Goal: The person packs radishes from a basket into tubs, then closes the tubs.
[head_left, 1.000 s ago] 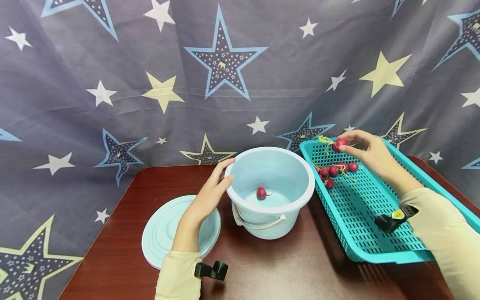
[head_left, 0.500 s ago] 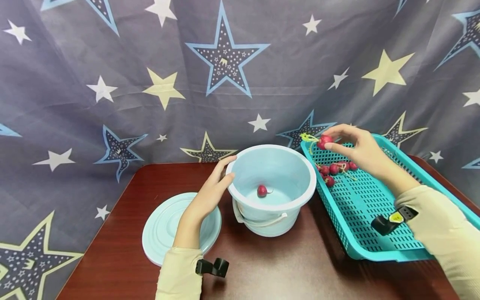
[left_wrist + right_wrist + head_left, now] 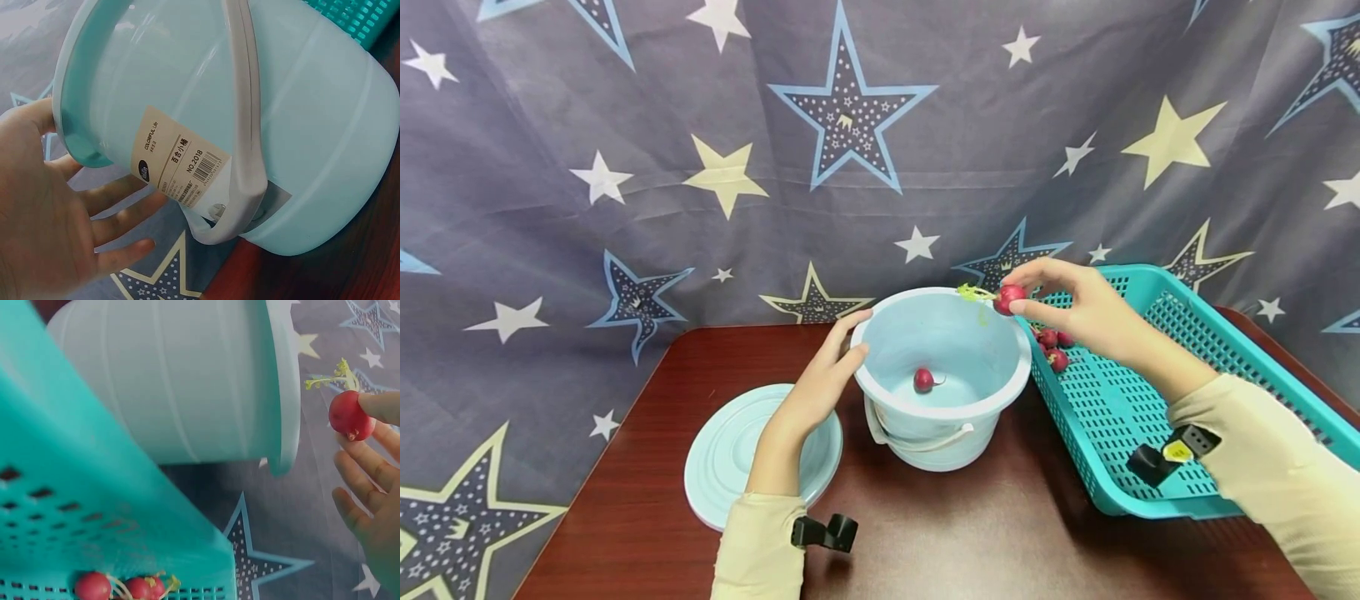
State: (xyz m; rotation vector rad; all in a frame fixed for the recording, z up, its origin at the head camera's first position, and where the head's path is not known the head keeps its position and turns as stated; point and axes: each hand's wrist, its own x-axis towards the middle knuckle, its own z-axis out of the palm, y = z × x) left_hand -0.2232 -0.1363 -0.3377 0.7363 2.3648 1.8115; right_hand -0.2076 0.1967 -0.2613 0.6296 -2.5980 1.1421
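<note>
My right hand [image 3: 1078,304] pinches a red radish [image 3: 1009,299] with pale green stems between thumb and fingers, above the right part of a light blue bucket's [image 3: 943,442] rim. In the right wrist view, the radish [image 3: 351,415] is beside the bucket's rim [image 3: 286,394], its stems [image 3: 340,376] pointing away from the fingers. On the bucket's left side, my left hand [image 3: 820,379] rests against the rim with fingers spread. The left wrist view has those fingers [image 3: 125,219] fairly straight along the bucket wall [image 3: 312,137]. Another radish [image 3: 923,381] lies on the bucket's bottom.
Right of the bucket stands a turquoise perforated basket [image 3: 1105,467], with several radishes [image 3: 1057,360] in its far left corner. A light blue round lid [image 3: 722,458] lies on the table [image 3: 647,442] beneath my left forearm. The bucket's white handle [image 3: 932,442] hangs down in front.
My right hand has moved left with the radish, from above the basket to the bucket's right rim. The left hand stays at the bucket.
</note>
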